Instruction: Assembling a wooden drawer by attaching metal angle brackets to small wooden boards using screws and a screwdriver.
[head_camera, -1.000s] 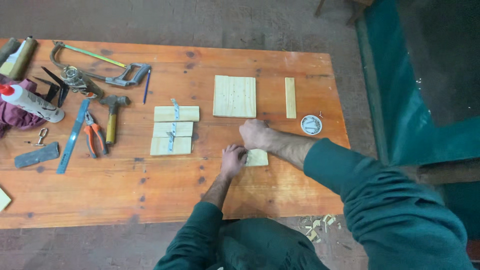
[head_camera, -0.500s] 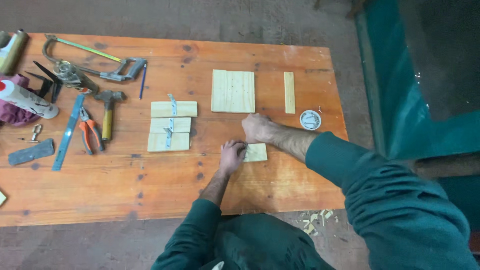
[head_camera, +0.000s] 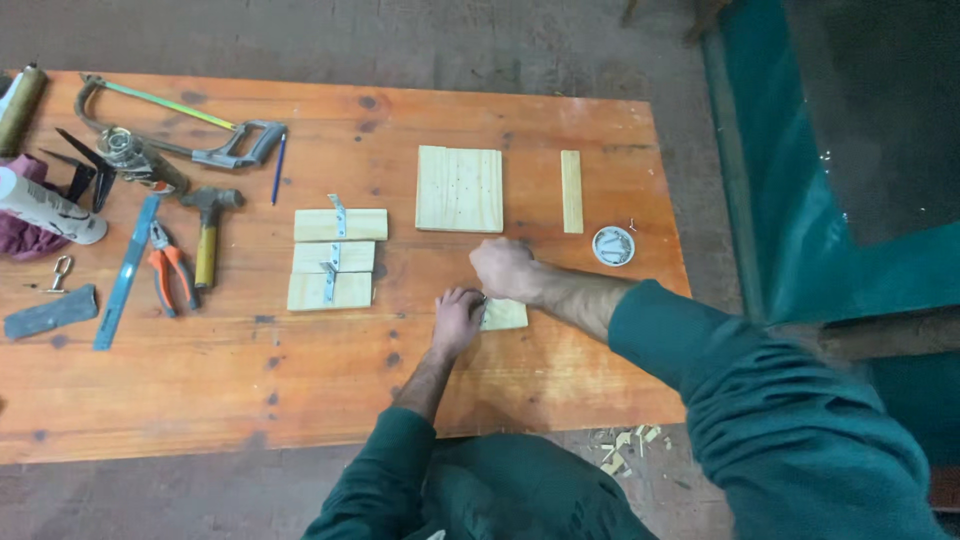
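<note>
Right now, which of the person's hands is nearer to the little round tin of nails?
The right hand. It sits just left of the round tin. The left hand is lower and farther left, beside the small wood block.

A white tube-shaped bottle (head_camera: 45, 208) with a printed label is lying at the table's (head_camera: 300, 400) far left edge. A small round open tin (head_camera: 612, 245) is sitting near the right edge.
</note>
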